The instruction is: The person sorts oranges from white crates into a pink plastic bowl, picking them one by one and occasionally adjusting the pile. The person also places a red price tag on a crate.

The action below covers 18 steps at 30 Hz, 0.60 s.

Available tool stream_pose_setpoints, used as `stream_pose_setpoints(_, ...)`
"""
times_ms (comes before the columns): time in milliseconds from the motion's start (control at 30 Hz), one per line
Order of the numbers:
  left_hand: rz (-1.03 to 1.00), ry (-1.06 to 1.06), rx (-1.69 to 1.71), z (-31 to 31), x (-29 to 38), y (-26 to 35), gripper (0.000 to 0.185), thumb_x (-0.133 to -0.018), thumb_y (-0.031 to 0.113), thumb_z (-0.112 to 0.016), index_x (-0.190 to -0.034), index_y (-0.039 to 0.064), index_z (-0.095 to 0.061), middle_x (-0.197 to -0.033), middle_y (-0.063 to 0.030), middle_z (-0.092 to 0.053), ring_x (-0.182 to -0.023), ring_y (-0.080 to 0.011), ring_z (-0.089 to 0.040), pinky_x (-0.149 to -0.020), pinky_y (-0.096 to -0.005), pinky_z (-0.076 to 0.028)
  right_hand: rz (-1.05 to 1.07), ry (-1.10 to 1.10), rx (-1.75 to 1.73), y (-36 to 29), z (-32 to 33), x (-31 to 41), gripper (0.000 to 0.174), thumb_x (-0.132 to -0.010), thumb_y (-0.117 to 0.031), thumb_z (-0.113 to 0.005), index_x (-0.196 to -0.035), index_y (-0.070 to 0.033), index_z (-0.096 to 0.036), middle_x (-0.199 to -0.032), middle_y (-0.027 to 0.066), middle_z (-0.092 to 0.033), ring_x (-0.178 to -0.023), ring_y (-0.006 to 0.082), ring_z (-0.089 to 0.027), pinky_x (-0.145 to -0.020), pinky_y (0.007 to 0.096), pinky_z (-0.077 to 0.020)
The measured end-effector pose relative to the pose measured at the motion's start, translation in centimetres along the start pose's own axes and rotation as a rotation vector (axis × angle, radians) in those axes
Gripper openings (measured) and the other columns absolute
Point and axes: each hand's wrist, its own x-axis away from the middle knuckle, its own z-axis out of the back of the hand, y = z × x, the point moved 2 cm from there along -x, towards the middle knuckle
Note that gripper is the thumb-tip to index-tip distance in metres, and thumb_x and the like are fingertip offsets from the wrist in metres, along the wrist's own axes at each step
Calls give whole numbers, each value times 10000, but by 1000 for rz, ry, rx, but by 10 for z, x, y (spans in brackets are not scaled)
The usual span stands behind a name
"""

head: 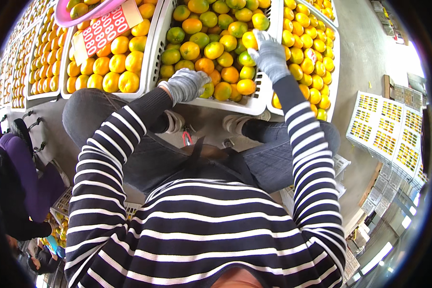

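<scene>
A white plastic crate of loose green, yellow and orange mandarins stands before me. My left hand, in a grey knit glove, is over its near edge. Its fingers curl down by a greenish mandarin; whether they grip it is hidden. At the crate's right side is my right hand, gloved alike. Its thumb and forefinger are spread beside a yellow-orange mandarin, and I cannot tell whether they hold it.
On the left, a crate holds orange mandarins in rows, with a printed red card and a pink basin on top. Another full crate stands right. Stacked crates are farther right. A person's purple-clad leg shows at left.
</scene>
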Motion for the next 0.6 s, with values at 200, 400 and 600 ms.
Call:
stream_pose_setpoints(200, -20, 43, 41, -2, 7, -2, 449, -906, 208, -601, -1338, 96, -556, -1290, -113, -604, -1121, -319, -613, -960, -430, -484, -76, -47, -367, -1, -11, -35, 534, -825, -304, -702, -1303, -131, -537, -1218, 169, -635, -1087, 354, -630, -951, 437, -495)
stream_pose_setpoints(400, -77, 87, -57, 1, -22, 16, 328, -886, 266, -612, -1162, 89, -630, -1110, -112, -657, -1024, -318, -639, -849, -447, -511, 48, -297, -577, 8, 27, 72, 589, -761, -195, -759, -1291, -60, -539, -1205, 186, -637, -1113, 340, -617, -967, 380, -492)
stream_pose_setpoints(600, -18, 137, 184, 12, -79, 71, 442, -866, 338, -671, -1211, 75, -585, -1108, -156, -659, -1036, -352, -639, -860, -451, -516, -33, -85, -571, 24, 62, 121, 533, -760, -122, -769, -1232, -10, -550, -1132, 158, -639, -1050, 282, -636, -934, 353, -504)
